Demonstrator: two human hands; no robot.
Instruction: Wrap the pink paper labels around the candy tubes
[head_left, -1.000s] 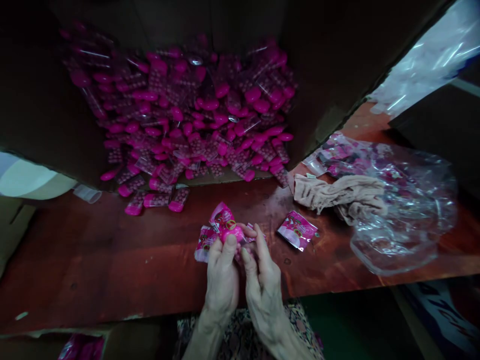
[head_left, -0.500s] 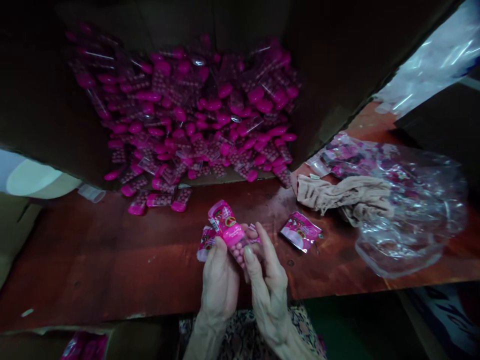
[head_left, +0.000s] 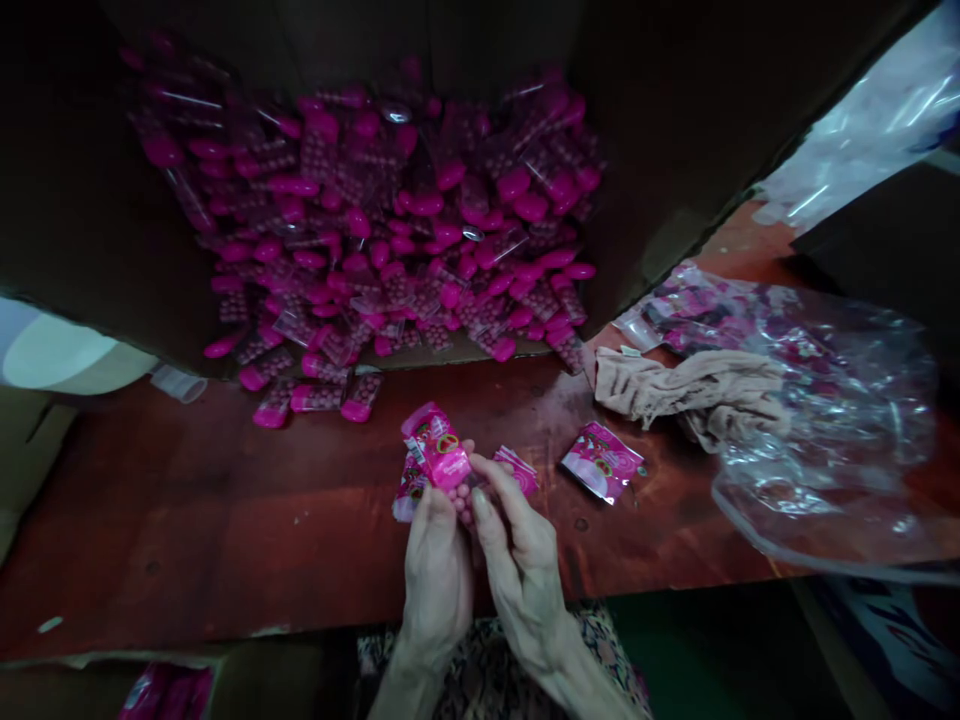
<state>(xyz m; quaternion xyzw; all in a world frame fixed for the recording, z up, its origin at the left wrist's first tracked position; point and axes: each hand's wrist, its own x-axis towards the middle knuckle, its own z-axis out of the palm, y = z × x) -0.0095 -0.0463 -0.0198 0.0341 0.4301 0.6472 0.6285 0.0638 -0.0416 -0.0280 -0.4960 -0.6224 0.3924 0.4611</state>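
Between both hands is a small clear candy container (head_left: 459, 498) with pink balls inside, its pink top part inside a printed pink sleeve (head_left: 429, 440) that points away from me. My left hand (head_left: 437, 560) grips it from the left, thumb up. My right hand (head_left: 517, 545) pinches its lower right side with thumb and forefinger. Under and beside the hands lie flat printed pink sleeves: one sleeve (head_left: 409, 490) just left, another sleeve (head_left: 517, 468) just right, partly hidden. A third printed sleeve (head_left: 602, 463) rests farther right on the red-brown table (head_left: 225, 520).
A large cardboard box (head_left: 660, 130) lies open toward me, heaped with pink-capped candy containers (head_left: 390, 250), several spilling onto the table. At right are a beige cloth (head_left: 690, 390) and a clear plastic bag (head_left: 825, 430) with pink sleeves. A white round container (head_left: 75, 355) stands at left.
Both hands, with the candy container, have shifted slightly left. My right hand has come closer to my left, uncovering more of the sleeve on the table at right.
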